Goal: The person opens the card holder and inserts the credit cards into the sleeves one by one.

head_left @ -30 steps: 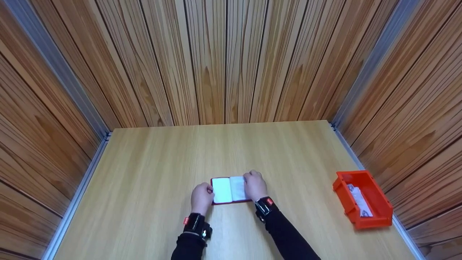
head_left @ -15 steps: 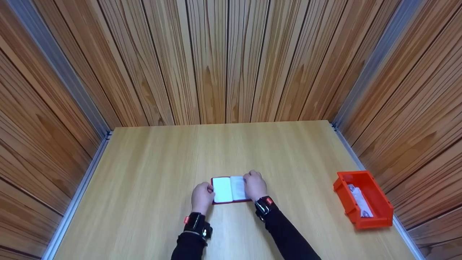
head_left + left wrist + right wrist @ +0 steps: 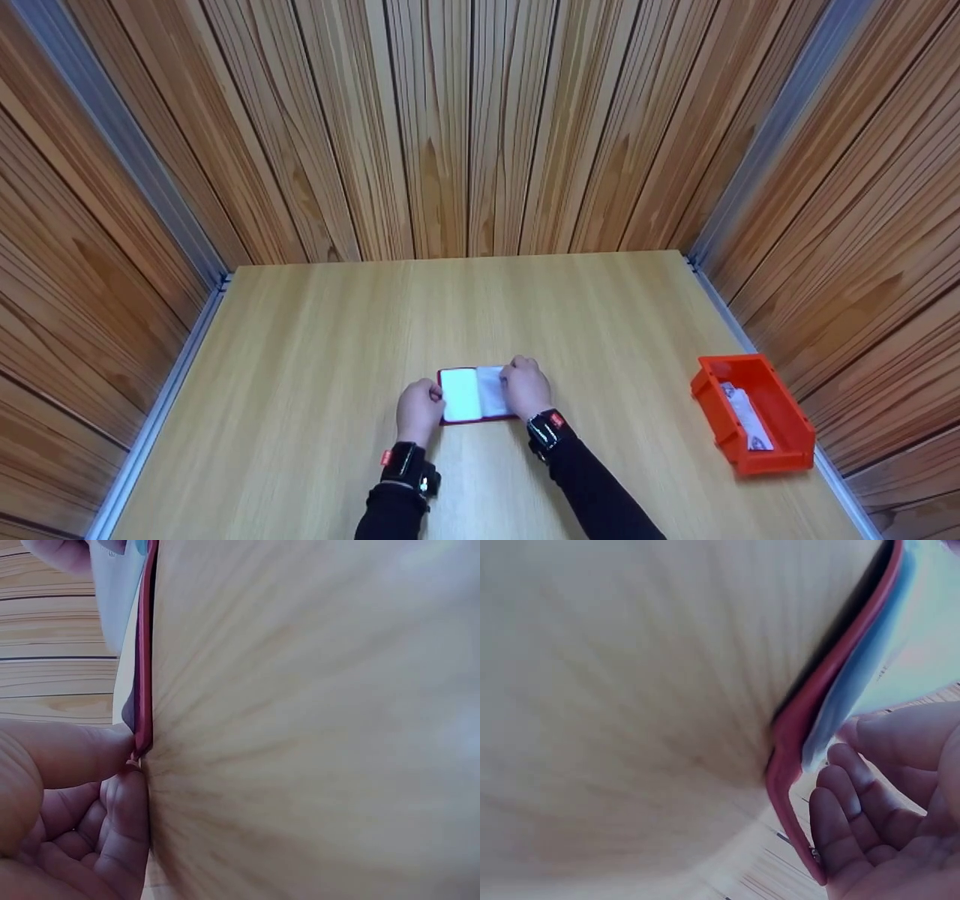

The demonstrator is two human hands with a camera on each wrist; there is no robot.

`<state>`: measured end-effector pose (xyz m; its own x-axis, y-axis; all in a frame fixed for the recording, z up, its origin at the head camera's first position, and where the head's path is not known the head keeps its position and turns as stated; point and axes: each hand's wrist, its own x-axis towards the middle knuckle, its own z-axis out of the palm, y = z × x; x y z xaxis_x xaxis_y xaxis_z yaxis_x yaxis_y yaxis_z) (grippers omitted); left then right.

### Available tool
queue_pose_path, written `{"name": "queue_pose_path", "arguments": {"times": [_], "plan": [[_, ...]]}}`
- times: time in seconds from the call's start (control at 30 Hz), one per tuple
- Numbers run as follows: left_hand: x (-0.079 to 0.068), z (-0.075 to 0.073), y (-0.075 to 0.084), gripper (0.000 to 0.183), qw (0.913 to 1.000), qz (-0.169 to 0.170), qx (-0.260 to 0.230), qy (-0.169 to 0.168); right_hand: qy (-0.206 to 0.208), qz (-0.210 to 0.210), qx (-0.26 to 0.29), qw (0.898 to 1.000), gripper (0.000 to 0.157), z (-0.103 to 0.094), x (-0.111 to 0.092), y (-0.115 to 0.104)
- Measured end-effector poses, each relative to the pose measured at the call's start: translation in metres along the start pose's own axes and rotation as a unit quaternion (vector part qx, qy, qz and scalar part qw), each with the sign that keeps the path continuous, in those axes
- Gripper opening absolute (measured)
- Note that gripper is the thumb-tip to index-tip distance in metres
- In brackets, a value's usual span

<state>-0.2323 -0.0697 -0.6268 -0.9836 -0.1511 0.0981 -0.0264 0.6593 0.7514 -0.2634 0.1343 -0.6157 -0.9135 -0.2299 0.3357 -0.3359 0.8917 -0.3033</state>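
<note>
A small red-covered notebook [image 3: 460, 394] lies spread open on the table, white pages facing up. My left hand [image 3: 418, 412] is at its left edge; in the left wrist view the thumb and a finger pinch the corner of the red cover [image 3: 145, 667]. My right hand [image 3: 528, 386] is over the right half and hides its outer part. In the right wrist view, thumb and forefinger pinch a white page [image 3: 922, 660] raised from the page stack [image 3: 859, 671]. The other fingers curl beside the red cover flap [image 3: 787, 802], which angles away from the pages.
An orange bin [image 3: 787, 420] stands at the table's right side with a white printed packet [image 3: 748, 417] inside. Wood-panelled walls [image 3: 465, 127] enclose the table [image 3: 315, 337] at the back and both sides. Dark straps with small devices [image 3: 409, 465] sit on both wrists.
My right hand has shifted slightly left over the right-hand page. My left hand and the notebook stay nearly in place.
</note>
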Motion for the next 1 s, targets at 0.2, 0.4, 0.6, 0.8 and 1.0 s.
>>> {"name": "queue_pose_path", "arguments": {"times": [0.2, 0.4, 0.6, 0.8, 1.0], "plan": [[-0.001, 0.0, 0.0, 0.011, 0.9999, 0.013, -0.002, 0.006, 0.014, -0.022, -0.003, 1.0, 0.006, 0.002, -0.001, -0.004], [0.0, 0.0, 0.001, 0.011, 1.0, -0.002, -0.002, 0.0, -0.009, -0.028, 0.001, 1.0, 0.006, 0.001, -0.001, -0.01], [0.001, 0.0, 0.003, 0.011, 0.9993, -0.034, -0.002, -0.017, -0.031, -0.028, 0.002, 0.999, 0.007, 0.001, 0.0, -0.013], [0.001, 0.0, 0.003, 0.012, 0.9995, -0.029, -0.001, -0.013, -0.028, -0.029, 0.002, 0.999, 0.009, 0.0, 0.0, -0.013], [0.001, 0.001, 0.001, 0.012, 0.9999, -0.011, -0.003, -0.002, -0.026, -0.032, -0.001, 0.999, 0.01, 0.0, -0.002, -0.014]]}}
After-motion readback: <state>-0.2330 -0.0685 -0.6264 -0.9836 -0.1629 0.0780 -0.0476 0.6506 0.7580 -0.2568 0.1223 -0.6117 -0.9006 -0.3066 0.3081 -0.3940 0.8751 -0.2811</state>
